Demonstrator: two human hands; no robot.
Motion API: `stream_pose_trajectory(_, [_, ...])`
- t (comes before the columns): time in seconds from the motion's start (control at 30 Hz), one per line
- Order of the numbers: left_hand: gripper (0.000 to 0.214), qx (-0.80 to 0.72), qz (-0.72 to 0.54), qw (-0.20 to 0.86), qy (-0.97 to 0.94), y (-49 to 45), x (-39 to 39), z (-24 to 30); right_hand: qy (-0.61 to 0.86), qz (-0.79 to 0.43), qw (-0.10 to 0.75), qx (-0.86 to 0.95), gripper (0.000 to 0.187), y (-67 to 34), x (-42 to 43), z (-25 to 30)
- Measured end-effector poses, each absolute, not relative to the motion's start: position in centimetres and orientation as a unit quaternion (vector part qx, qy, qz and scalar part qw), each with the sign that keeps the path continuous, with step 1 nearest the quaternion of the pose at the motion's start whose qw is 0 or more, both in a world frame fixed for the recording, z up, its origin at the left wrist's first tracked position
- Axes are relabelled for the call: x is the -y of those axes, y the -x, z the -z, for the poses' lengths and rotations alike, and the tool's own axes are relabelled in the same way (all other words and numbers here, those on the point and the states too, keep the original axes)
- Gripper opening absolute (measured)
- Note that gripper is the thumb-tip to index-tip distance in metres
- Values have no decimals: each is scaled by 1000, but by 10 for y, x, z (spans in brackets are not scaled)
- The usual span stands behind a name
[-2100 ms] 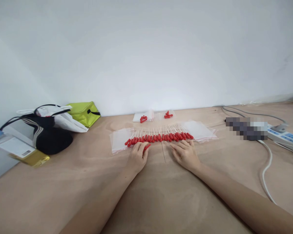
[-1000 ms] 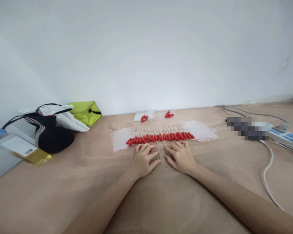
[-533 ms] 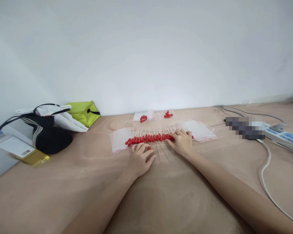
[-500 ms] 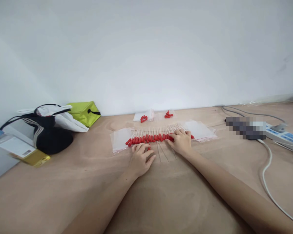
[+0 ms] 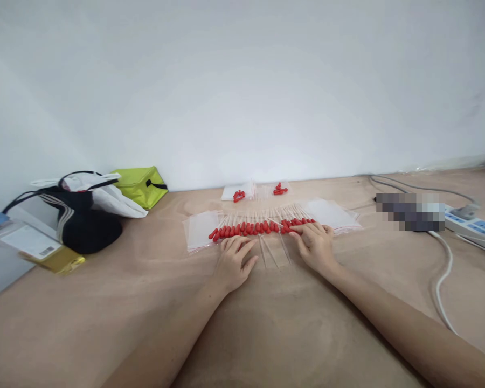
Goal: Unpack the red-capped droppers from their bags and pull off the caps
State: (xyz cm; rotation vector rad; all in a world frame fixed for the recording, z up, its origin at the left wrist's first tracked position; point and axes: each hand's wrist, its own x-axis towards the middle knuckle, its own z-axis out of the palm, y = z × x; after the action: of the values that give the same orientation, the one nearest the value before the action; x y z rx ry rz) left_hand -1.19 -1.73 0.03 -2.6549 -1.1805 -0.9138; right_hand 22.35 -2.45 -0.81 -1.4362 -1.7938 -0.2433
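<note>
A row of small red rounded pieces (image 5: 261,227) lies across the table, with thin pale sticks (image 5: 242,216) fanned out behind it. Just in front of the row's left half rests my left hand (image 5: 235,264), its fingers bent and thumb apart; what lies beneath its fingertips is hidden. My right hand (image 5: 316,248) is at the row's right end, fingers stretched over the red pieces and touching them, thumb apart below. Between the hands, a few loose thin sticks (image 5: 271,252) point towards me.
Clear zip bags lie at the row's left end (image 5: 202,229) and right end (image 5: 331,214). Near the wall, two small bags bear red pieces (image 5: 239,195). A black cap (image 5: 89,230) and a green bag (image 5: 141,186) stand left; a power strip (image 5: 475,223) with cables lies right.
My right hand has slid right along the row, uncovering red pieces and a stick lying aslant near its middle. My left hand has hardly moved.
</note>
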Motion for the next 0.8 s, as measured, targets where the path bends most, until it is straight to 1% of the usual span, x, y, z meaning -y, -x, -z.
stream_pose_trajectory(0.07, [41,382,307,67,869,12,18,-2,544,58,401,735,23,-229,36,10])
stream_pose_trajectory(0.13, [45,368,313,90,871,11,18,-3,517,16,393,760,23,-231,45,12])
stream_pose_trajectory(0.2, [39,346,316,105,877,10,19,-3,493,-16,390,777,23,-230,50,11])
stream_pose_trajectory(0.33, [20,322,324,107,883,7,22,-1,459,-44,377,804,21,-222,53,8])
stream_pose_trajectory(0.43, [15,318,324,103,885,5,22,1,448,-54,363,815,20,-217,52,5])
stream_pose_trajectory(0.53, [15,311,317,106,889,3,23,1,449,-51,357,818,20,-215,53,4])
stream_pose_trajectory(0.63, [17,308,308,106,894,-1,25,0,446,-21,356,821,20,-212,53,6])
stream_pose_trajectory(0.8, [17,306,304,109,896,-4,26,-1,420,45,386,820,19,-206,49,12])
